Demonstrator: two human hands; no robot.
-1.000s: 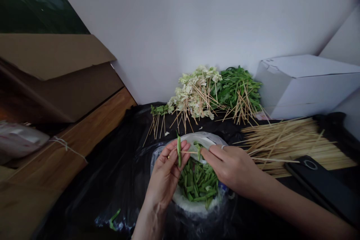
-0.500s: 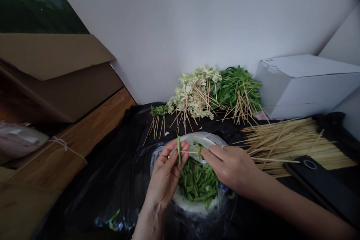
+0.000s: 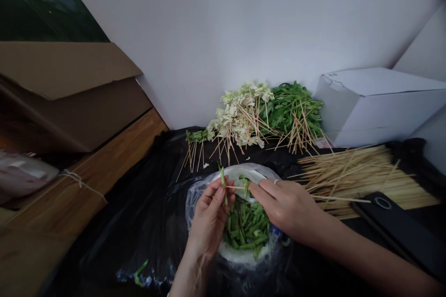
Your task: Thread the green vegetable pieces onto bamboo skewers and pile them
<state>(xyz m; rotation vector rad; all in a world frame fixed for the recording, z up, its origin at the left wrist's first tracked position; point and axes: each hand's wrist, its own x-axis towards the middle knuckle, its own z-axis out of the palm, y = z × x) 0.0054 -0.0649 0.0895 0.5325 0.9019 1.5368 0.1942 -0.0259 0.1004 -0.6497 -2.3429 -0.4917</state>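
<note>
**A:** How far along were you?

**B:** Partway, I judged. In the middle of the frame my left hand [image 3: 209,220] had thumb and fingertips pinched shut on one bean piece [image 3: 222,178], held upright above the bowl [image 3: 237,254]. My right hand [image 3: 285,206] had thumb and forefinger closed on a skewer [image 3: 234,187] with its tip at that piece. I could not tell whether it had gone through. One green piece already sat on the stick.

**A:** What was finished?

**B:** At upper centre, against the wall, lay the cabbage skewers [image 3: 240,116] and the leafy skewers [image 3: 294,109]. A small bunch of bean skewers [image 3: 195,137] lay left of them.

**A:** And what was left?

**B:** Plenty. The cut beans [image 3: 247,227] filled the bowl, and the bare sticks [image 3: 362,174] were heaped at the right.
</note>
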